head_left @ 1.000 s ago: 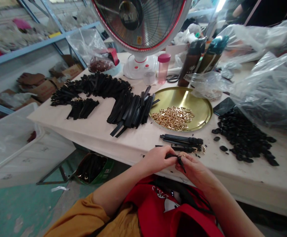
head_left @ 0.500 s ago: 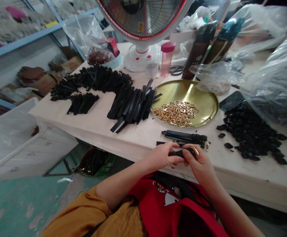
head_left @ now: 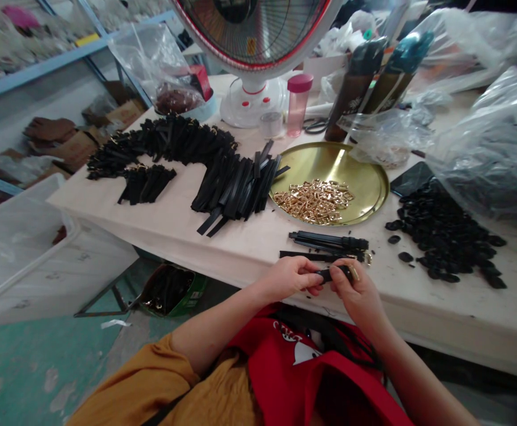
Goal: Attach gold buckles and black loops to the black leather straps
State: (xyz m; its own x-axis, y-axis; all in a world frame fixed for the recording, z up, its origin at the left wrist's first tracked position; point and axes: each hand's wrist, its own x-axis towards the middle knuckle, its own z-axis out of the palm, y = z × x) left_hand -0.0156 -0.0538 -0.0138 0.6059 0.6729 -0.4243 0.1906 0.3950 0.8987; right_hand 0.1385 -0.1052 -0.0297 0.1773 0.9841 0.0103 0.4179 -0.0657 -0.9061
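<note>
Between my two hands, at the table's front edge, is a short black strap [head_left: 326, 276] with a gold buckle [head_left: 354, 273] at its right end. My left hand [head_left: 294, 276] pinches the strap's left part. Fingers and thumb of my right hand [head_left: 356, 285] close on it beside the buckle. Just beyond my hands lie several black straps [head_left: 329, 240], one with a gold buckle at its right end. Farther off, a round gold tray [head_left: 369, 177] bears a heap of small gold buckles [head_left: 318, 201]. To the right spreads a pile of small black loops [head_left: 449, 236].
Many black straps [head_left: 235, 183] lie in bundles at the left. A fan [head_left: 258, 100], a pink-lidded bottle [head_left: 299, 106], two spray cans [head_left: 358, 89] and plastic bags [head_left: 484, 136] stand at the back. A white bin [head_left: 54, 260] is beside the table.
My left hand has slid slightly left along the strap, so more of the strap shows between my hands. My right hand still grips near the buckle. The whole view has shifted slightly.
</note>
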